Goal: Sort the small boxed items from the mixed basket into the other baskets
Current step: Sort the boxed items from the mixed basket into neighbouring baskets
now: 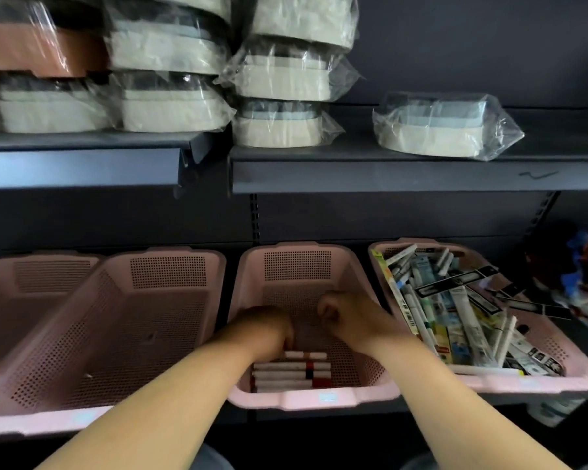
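Note:
Both my hands are down inside the middle pink basket [314, 400]. My left hand [269, 325] hangs with fingers curled downward, its tips touching the topmost of several white boxes with red bands [292, 371] stacked at the basket's near end. My right hand [343, 315] is curled into a loose fist just above the basket floor; I see nothing in it. The mixed basket [530, 385] at the right is piled with several long white, black and coloured boxed items [455, 310].
Two more pink baskets stand at the left, one [123, 334] with only a speck or two on its floor, another [21, 286] partly behind it. The dark shelf above [387, 171] carries plastic-wrapped containers [435, 127]. Coloured packages [584, 276] sit at the far right.

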The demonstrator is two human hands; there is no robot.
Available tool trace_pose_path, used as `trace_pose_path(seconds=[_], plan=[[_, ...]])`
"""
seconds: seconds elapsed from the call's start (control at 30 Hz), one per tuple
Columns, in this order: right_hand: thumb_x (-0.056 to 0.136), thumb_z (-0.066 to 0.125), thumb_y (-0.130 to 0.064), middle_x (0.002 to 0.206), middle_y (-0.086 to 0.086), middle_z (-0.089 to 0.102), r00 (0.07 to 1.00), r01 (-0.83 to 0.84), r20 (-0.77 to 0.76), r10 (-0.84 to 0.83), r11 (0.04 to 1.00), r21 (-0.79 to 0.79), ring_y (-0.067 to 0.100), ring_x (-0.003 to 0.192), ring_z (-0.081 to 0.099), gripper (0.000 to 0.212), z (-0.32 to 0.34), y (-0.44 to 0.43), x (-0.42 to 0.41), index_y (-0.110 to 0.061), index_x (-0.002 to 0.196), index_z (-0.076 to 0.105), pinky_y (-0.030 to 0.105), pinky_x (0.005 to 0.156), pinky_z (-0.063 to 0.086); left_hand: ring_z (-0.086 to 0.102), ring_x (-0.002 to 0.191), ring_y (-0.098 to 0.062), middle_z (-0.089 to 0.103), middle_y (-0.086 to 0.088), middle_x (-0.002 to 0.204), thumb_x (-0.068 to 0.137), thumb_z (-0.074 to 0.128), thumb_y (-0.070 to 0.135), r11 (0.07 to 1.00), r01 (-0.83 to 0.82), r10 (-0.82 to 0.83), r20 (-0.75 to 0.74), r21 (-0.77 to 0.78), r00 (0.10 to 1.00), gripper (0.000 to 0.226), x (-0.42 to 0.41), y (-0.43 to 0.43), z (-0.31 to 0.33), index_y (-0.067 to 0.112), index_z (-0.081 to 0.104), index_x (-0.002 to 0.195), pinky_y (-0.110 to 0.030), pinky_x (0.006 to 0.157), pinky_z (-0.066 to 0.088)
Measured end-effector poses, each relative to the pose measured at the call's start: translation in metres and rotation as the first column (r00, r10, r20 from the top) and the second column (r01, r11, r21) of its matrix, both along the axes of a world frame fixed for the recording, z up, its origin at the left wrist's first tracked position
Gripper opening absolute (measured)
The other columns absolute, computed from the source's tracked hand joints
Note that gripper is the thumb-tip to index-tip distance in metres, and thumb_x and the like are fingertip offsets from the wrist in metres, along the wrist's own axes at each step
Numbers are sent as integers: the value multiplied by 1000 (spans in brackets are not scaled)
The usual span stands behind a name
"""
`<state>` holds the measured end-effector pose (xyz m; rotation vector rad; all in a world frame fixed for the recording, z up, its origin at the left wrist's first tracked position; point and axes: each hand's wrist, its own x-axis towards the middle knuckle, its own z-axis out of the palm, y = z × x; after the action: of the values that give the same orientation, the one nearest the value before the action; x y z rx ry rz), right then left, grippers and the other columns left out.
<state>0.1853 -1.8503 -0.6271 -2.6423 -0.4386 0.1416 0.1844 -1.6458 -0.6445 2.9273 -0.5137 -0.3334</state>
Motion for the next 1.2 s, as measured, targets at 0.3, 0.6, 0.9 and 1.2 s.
trace_pose_path(seconds=[0.3, 0.6, 0.9, 1.2], plan=[[89, 59, -15, 91, -18, 70, 958, 241, 105, -266, 949, 203, 4, 85, 66, 23, 27, -76, -4, -37, 85, 67, 27, 76, 52, 63, 99, -15, 69, 5, 113, 100, 58, 23, 1000, 20, -19, -52, 21, 998, 21, 3, -17, 12, 31, 75, 111, -30, 89, 52], [98, 49, -17, 109, 6, 71, 816, 577, 34, -576, 814, -70, 23, 91, 66, 22, 27, -177, -22, -20, 102, 71, 30, 78, 53, 66, 99, -16, 73, 9, 109, 97, 57, 29, 942, 185, -156, 122, -281, 980, 18, -6, -124, 43, 31, 73, 106, -36, 91, 56], [97, 48, -25, 93, 3, 64, 742, 664, -23, -670, 739, -113, 27, 91, 63, 18, 10, -223, -51, -19, 89, 63, 35, 82, 54, 64, 96, -25, 66, -2, 114, 99, 58, 27, 985, 157, -156, 16, -68, 988, 22, -9, -222, 39, 29, 67, 119, -40, 88, 59], [81, 46, -53, 105, -20, 65, 771, 633, 19, -636, 765, -119, 10, 99, 62, 38, -1, -224, -49, -49, 116, 59, 33, 84, 57, 64, 110, -28, 64, -3, 128, 99, 55, 28, 992, 119, -120, 28, 43, 992, 33, -12, -248, 36, 32, 62, 131, -37, 88, 56]])
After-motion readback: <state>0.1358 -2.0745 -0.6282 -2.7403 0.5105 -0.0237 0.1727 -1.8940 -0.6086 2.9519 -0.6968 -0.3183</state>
